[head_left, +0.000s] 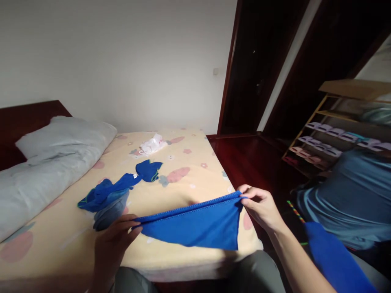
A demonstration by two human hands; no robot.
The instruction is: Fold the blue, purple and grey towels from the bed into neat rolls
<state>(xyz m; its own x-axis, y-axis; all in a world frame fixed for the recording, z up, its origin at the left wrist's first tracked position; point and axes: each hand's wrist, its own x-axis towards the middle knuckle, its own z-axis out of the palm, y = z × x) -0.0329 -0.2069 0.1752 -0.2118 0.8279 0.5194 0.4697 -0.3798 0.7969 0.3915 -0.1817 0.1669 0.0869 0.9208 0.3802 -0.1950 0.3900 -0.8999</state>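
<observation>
A blue cloth (201, 226) is stretched between my hands just above the near edge of the bed (183, 191). My left hand (114, 238) pinches its left corner, fingers closed. My right hand (259, 205) pinches the right corner of its stitched top edge. The cloth hangs down in a triangular fold. A heap of other blue cloths (117, 191) lies on the yellow patterned bedcover beyond my left hand.
A grey pillow (51, 154) lies along the bed's left side. A white crumpled bag (152, 144) sits near the far end. At the right stand a shoe rack (336, 138), blue-grey fabric (351, 199) and another blue cloth (332, 256). Dark wooden floor and door lie beyond.
</observation>
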